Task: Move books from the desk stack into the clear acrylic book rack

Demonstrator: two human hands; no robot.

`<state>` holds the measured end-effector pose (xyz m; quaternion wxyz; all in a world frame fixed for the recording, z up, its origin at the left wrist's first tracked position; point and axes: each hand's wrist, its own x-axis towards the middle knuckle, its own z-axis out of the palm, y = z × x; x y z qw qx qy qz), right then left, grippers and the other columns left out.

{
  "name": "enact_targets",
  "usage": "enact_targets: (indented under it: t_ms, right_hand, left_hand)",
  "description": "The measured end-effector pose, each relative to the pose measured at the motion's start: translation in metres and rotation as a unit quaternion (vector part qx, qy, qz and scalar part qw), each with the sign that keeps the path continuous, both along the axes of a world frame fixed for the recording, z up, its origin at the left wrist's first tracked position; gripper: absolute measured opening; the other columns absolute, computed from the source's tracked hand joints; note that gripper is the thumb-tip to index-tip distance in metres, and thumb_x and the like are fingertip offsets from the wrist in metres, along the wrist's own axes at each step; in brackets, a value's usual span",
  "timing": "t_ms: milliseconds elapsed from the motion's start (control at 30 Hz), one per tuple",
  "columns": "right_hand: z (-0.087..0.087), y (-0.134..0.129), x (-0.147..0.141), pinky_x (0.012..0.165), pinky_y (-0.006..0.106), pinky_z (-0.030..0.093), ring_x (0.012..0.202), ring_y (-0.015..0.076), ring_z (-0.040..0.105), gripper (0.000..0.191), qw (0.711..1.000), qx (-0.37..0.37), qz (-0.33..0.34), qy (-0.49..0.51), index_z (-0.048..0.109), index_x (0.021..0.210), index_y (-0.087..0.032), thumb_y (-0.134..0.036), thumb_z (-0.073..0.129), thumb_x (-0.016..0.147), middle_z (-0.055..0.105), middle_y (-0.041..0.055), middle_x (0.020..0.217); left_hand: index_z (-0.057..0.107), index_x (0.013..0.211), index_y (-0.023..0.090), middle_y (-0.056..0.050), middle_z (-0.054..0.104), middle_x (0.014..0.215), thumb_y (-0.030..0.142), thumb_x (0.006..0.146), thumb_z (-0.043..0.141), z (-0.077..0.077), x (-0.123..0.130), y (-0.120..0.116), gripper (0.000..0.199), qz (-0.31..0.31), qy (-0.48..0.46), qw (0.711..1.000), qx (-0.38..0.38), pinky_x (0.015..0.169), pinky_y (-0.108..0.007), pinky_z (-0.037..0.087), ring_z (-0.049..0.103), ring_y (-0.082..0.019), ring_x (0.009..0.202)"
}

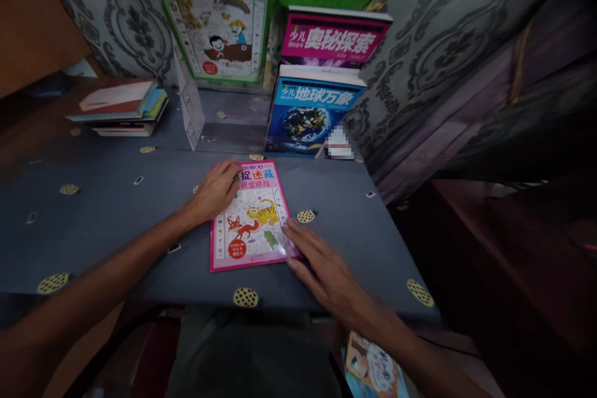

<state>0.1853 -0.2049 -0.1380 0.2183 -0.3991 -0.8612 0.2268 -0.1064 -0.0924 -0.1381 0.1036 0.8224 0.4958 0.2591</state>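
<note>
A pink-bordered puzzle book (254, 224) with a tiger and a fox on its cover lies flat on the grey-blue tablecloth (112, 242). My left hand (214, 191) rests on its upper left corner, fingers together, and covers part of the title. My right hand (321, 267) lies at the book's lower right corner with its fingers spread, the fingertips on the cover. Whether my left thumb reaches under the book is hidden.
Behind the puzzle book stand a blue globe-covered book (312, 112) and a pink-titled book (333, 37). A clear acrylic stand (189, 99) and a stack of books (119, 109) are at back left. A patterned wall (448, 43) rises at right.
</note>
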Motion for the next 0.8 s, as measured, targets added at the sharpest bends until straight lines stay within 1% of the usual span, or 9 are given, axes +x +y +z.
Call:
enact_targets:
  t_ms: [100, 200, 300, 367, 433, 500, 567, 667, 800]
  right_hand:
    - [-0.001, 0.030, -0.007, 0.117, 0.058, 0.042, 0.145, 0.0314, 0.044, 0.057, 1.000, 0.008, -0.026, 0.003, 0.035, 0.158, -0.028, -0.036, 0.046, 0.103, 0.042, 0.0115, 0.160]
    - [-0.007, 0.055, -0.021, 0.116, 0.059, 0.042, 0.145, 0.0329, 0.044, 0.056, 0.999, 0.016, -0.032, 0.002, 0.039, 0.156, -0.023, -0.039, 0.045, 0.103, 0.043, 0.0162, 0.159]
    - [-0.017, 0.063, -0.037, 0.117, 0.061, 0.039, 0.147, 0.0337, 0.040, 0.055, 0.999, 0.030, -0.043, 0.006, 0.041, 0.154, -0.020, -0.037, 0.044, 0.102, 0.041, 0.0188, 0.159]
    - [-0.023, 0.061, -0.043, 0.118, 0.062, 0.036, 0.150, 0.0349, 0.035, 0.053, 0.998, 0.045, -0.047, 0.009, 0.044, 0.152, -0.018, -0.035, 0.045, 0.101, 0.041, 0.0198, 0.159]
    - [-0.028, 0.057, -0.046, 0.120, 0.063, 0.033, 0.152, 0.0360, 0.030, 0.053, 0.997, 0.059, -0.046, 0.012, 0.045, 0.150, -0.017, -0.035, 0.046, 0.101, 0.040, 0.0203, 0.159]
    - [-0.030, 0.055, -0.046, 0.119, 0.063, 0.034, 0.152, 0.0359, 0.029, 0.052, 0.996, 0.066, -0.048, 0.019, 0.045, 0.150, -0.017, -0.037, 0.045, 0.102, 0.040, 0.0202, 0.160]
    - [-0.031, 0.055, -0.045, 0.119, 0.061, 0.036, 0.151, 0.0346, 0.032, 0.052, 0.996, 0.063, -0.047, 0.033, 0.045, 0.150, -0.019, -0.037, 0.044, 0.102, 0.040, 0.0188, 0.160]
    - [-0.032, 0.057, -0.044, 0.120, 0.057, 0.037, 0.150, 0.0323, 0.035, 0.051, 0.996, 0.044, -0.046, 0.060, 0.046, 0.150, -0.022, -0.038, 0.045, 0.102, 0.039, 0.0162, 0.161]
    - [-0.036, 0.059, -0.040, 0.121, 0.056, 0.034, 0.150, 0.0325, 0.035, 0.059, 0.986, -0.011, -0.090, 0.140, 0.044, 0.151, -0.021, -0.047, 0.048, 0.099, 0.037, 0.0161, 0.162]
  left_hand:
    - [0.052, 0.129, 0.019, -0.016, 0.051, 0.145, 0.027, 0.094, 0.045, 0.002, -0.017, -0.019, 0.036, 0.064, -0.058, 0.996, -0.024, 0.117, -0.053, 0.037, 0.040, -0.029, 0.145]
    - [0.051, 0.125, 0.023, -0.014, 0.055, 0.141, 0.031, 0.093, 0.050, 0.004, -0.027, -0.035, 0.034, 0.100, -0.195, 0.972, -0.084, 0.116, -0.054, 0.039, 0.041, -0.029, 0.145]
    - [0.049, 0.122, 0.024, -0.013, 0.056, 0.141, 0.031, 0.090, 0.055, 0.007, -0.029, -0.038, 0.034, 0.145, -0.364, 0.905, -0.167, 0.110, -0.051, 0.048, 0.050, -0.028, 0.139]
    - [0.049, 0.120, 0.024, -0.013, 0.056, 0.140, 0.026, 0.087, 0.058, 0.009, -0.029, -0.035, 0.034, 0.186, -0.451, 0.851, -0.195, 0.104, -0.046, 0.054, 0.055, -0.027, 0.134]
    - [0.051, 0.115, 0.023, -0.013, 0.061, 0.132, 0.018, 0.084, 0.060, 0.013, -0.030, -0.031, 0.033, 0.220, -0.522, 0.794, -0.218, 0.099, -0.043, 0.058, 0.060, -0.025, 0.128]
    - [0.054, 0.109, 0.021, -0.012, 0.069, 0.118, 0.012, 0.081, 0.062, 0.018, -0.027, -0.031, 0.030, 0.229, -0.578, 0.737, -0.265, 0.094, -0.042, 0.061, 0.066, -0.024, 0.118]
    - [0.058, 0.103, 0.018, -0.012, 0.073, 0.107, 0.010, 0.080, 0.062, 0.022, -0.017, -0.037, 0.024, 0.211, -0.612, 0.689, -0.327, 0.090, -0.043, 0.062, 0.071, -0.025, 0.107]
    - [0.064, 0.100, 0.013, -0.014, 0.077, 0.098, 0.010, 0.082, 0.064, 0.024, 0.004, -0.051, 0.018, 0.180, -0.638, 0.632, -0.400, 0.090, -0.045, 0.062, 0.075, -0.028, 0.095]
    - [0.067, 0.104, 0.010, -0.016, 0.079, 0.097, 0.011, 0.081, 0.070, 0.027, 0.018, -0.064, 0.023, 0.171, -0.681, 0.589, -0.400, 0.090, -0.047, 0.062, 0.076, -0.031, 0.093]
